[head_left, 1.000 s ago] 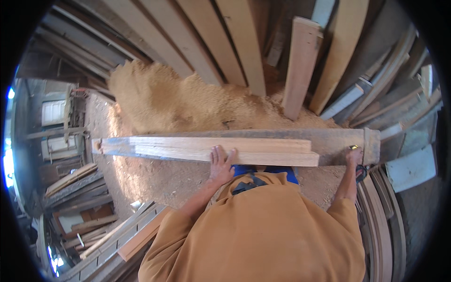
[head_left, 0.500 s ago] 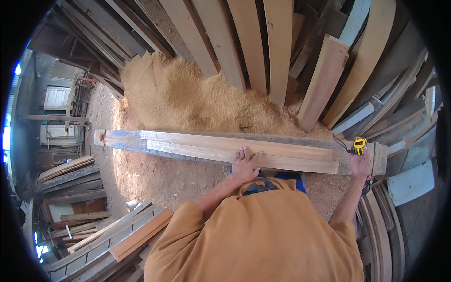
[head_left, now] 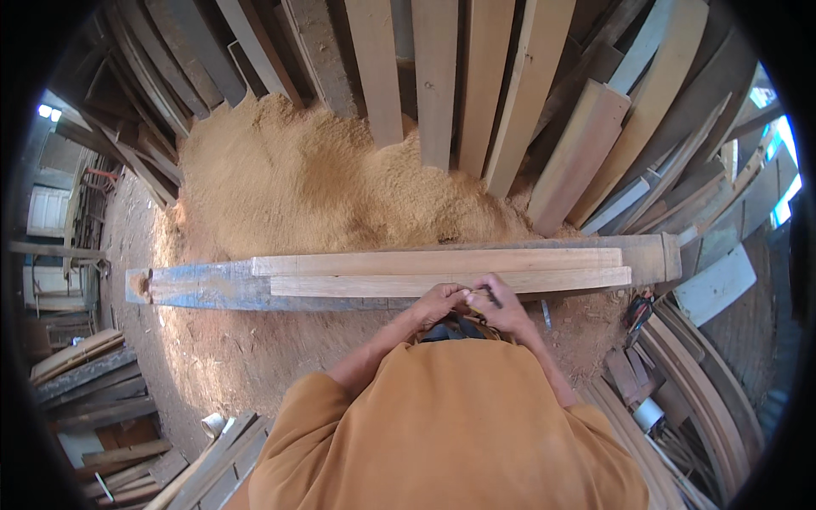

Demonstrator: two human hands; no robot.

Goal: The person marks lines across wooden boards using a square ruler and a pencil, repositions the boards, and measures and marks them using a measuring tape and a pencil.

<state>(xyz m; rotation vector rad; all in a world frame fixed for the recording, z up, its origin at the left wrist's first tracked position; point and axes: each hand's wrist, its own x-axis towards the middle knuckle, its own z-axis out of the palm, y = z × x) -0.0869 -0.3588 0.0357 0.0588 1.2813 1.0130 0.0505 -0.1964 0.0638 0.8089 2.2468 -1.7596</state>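
Observation:
Two pale wooden planks (head_left: 442, 272) lie side by side on a long beam (head_left: 204, 287) stained blue at its left end. Both hands meet at the planks' near edge, just right of the middle. My right hand (head_left: 506, 308) is curled around a thin dark pencil-like stick (head_left: 492, 297). My left hand (head_left: 438, 303) has its fingers bent and touches the right hand's fingertips. What the left hand holds, if anything, is hidden. My orange shirt (head_left: 450, 425) fills the lower part of the view.
A big sawdust heap (head_left: 323, 178) rises behind the beam. Many boards (head_left: 476, 76) lean upright at the back and right. More timber is stacked at lower left (head_left: 93, 382). A small red and black tool (head_left: 637, 313) lies on the dirt at right.
My right hand left the beam's far right end and came to the middle. My left hand lifted off the plank's top and joined it. The view shifted left along the beam.

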